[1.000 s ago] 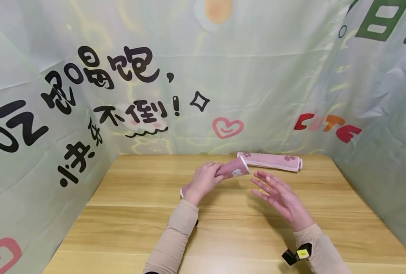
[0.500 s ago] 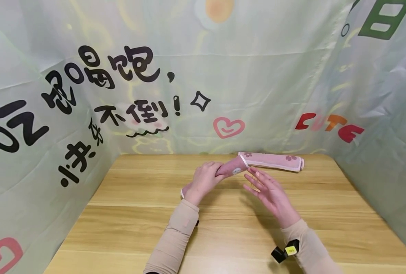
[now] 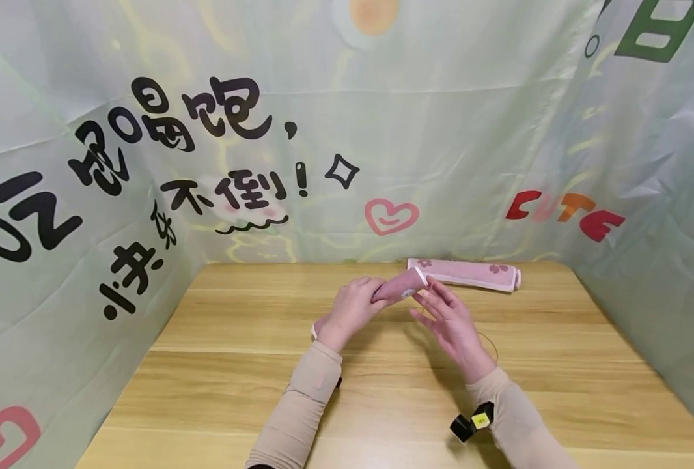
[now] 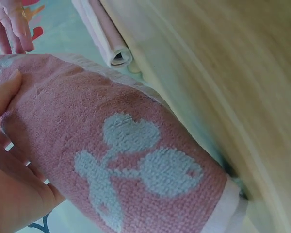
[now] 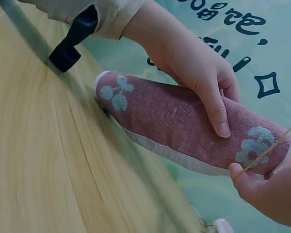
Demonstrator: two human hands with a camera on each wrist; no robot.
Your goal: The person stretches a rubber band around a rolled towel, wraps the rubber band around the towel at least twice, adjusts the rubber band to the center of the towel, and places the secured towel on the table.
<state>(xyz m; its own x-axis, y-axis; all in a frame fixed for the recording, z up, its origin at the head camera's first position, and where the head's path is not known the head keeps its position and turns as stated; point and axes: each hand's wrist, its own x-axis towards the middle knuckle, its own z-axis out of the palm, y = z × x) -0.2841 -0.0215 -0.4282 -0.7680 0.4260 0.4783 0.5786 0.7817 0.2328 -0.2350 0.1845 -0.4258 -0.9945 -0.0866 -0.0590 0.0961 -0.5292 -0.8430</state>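
Note:
My left hand (image 3: 353,311) grips a rolled dusky-pink towel (image 3: 396,287) around its middle, thumb on top. Pale flower shapes and white edging show on the towel (image 5: 160,119) in the right wrist view; its roll is tilted, with the far end raised off the table. At that raised end is my right hand (image 3: 454,326), its fingers spread. A thin yellowish rubber band (image 5: 269,153) stretches between the right thumb and fingers, passing in front of the towel's end. Whether the band encircles the towel cannot be told.
A second rolled towel (image 3: 464,274), lighter pink with flower prints, lies along the back of the wooden table (image 3: 235,391). Printed fabric (image 3: 470,143) hangs behind and at both sides. Beside the right wrist arcs a thin yellowish loop (image 3: 495,348).
My right hand has moved left and slightly up to the towel's raised end, bringing the rubber band with it. The left hand and the towel have stayed nearly in place.

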